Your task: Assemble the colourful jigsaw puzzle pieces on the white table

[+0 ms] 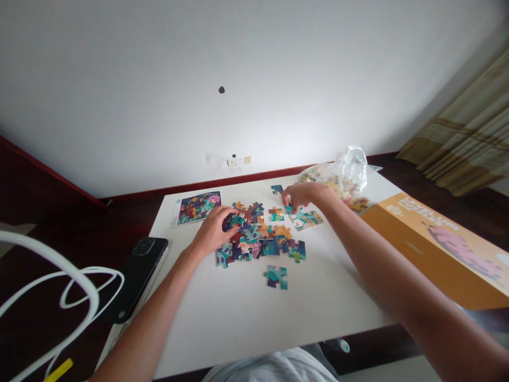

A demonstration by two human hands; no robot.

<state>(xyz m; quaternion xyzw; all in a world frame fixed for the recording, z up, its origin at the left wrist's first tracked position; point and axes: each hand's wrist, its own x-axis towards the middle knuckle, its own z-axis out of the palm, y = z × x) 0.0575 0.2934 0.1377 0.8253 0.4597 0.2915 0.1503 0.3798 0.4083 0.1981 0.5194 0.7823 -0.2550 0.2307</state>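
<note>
A loose heap of jigsaw puzzle pieces [250, 232] lies on the white table. At its upper left edge, my left hand [217, 227] has thumb and fingers around a teal puzzle piece [238, 219]. Further right, my right hand [300, 194] points downward with bent fingers on a small teal puzzle piece [288, 209], partly hidden under the fingertips. That piece borders a few joined puzzle pieces [309, 219] in light teal and orange. Single pieces lie around: a dark blue one [277, 189], a teal and yellow one [276, 214], and a teal one [277, 277] nearer me.
A picture card [199, 206] lies at the back left. A black phone [139, 276] rests on the left edge beside a white cable [89, 286]. Clear plastic bags [350, 172] of pieces stand back right, behind an orange box [429, 249]. The wall [254, 95] is behind the table.
</note>
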